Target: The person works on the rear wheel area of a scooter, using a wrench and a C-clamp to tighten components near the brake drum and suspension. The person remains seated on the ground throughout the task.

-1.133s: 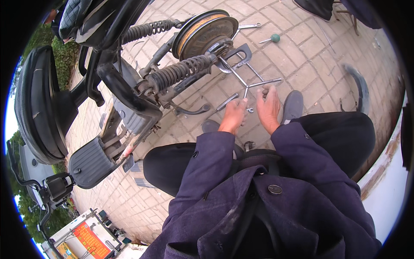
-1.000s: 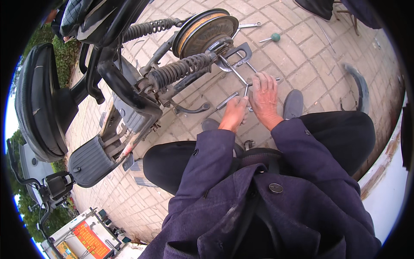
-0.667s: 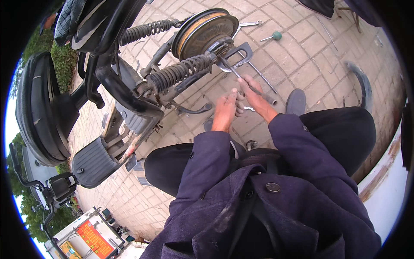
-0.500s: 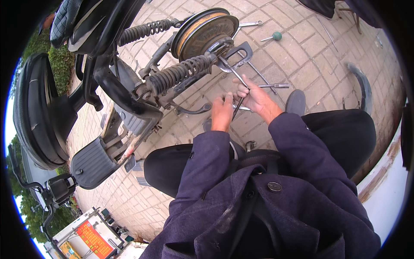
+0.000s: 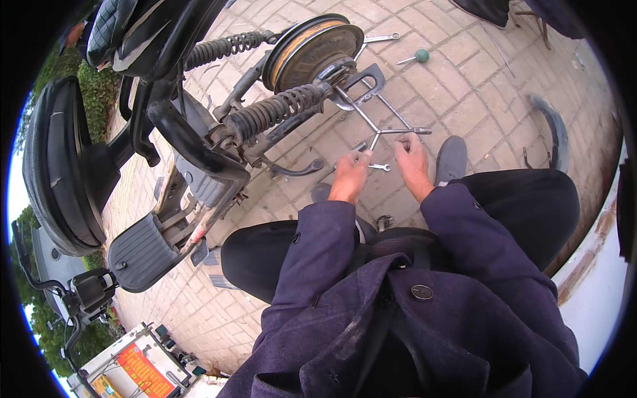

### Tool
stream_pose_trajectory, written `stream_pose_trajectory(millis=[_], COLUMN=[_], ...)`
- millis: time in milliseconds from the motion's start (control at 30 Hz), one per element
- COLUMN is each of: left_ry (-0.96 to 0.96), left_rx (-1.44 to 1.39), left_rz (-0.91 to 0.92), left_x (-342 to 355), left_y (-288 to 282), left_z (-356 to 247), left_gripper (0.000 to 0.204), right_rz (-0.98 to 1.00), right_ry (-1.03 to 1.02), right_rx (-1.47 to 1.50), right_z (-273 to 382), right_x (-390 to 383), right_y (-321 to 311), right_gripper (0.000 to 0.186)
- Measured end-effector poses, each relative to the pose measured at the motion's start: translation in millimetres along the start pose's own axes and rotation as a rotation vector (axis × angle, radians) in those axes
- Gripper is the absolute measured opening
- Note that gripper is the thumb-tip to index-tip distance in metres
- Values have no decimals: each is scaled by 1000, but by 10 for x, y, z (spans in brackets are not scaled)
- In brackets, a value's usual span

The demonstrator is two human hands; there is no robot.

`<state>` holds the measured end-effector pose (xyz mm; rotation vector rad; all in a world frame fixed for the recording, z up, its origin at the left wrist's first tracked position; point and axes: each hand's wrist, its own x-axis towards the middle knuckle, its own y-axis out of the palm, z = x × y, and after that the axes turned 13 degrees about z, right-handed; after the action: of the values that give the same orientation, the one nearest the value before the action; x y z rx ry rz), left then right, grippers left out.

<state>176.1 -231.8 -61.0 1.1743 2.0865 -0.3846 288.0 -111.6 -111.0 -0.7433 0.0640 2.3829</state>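
A Y-shaped socket wrench (image 5: 377, 132) reaches with one arm to the hub of the scooter's rear wheel (image 5: 308, 63). The fingers of my left hand (image 5: 350, 178) are closed around the lower arm's end. My right hand (image 5: 413, 164) has its fingers curled against the arm that points right. A grey open metal bracket (image 5: 379, 79) sits beside the hub, and a thin metal rod (image 5: 395, 111) slants from it toward the wrench. On the bricks between my hands lies an open-ended wrench (image 5: 379, 167). A dark rod partly shows behind my left hand.
The scooter's coil spring (image 5: 272, 114) and black seat (image 5: 56, 166) fill the left. Farther off lie a green-handled screwdriver (image 5: 421, 56) and a combination wrench (image 5: 381, 38). A curved dark fender-like piece (image 5: 556, 129) lies at the right, near a white surface (image 5: 597, 298).
My right hand has moved off the wrench's middle to its right-hand arm. The wrench has turned, and my left hand now has its lower arm.
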Motion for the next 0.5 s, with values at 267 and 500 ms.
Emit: stream_pose_trajectory(millis=[267,500], left_ry=[81,220], left_rx=[25,-72], left_rz=[9,-95], left_x=[-71,-69], left_y=[115,-78], left_z=[-184,-234], left_gripper=[26,36], right_rz=[-228,315], right_ry=[-851,-341], right_rx=[-803,318], right_z=[263,229], right_x=[184,377], right_y=[192,302], right_gripper=[34,39])
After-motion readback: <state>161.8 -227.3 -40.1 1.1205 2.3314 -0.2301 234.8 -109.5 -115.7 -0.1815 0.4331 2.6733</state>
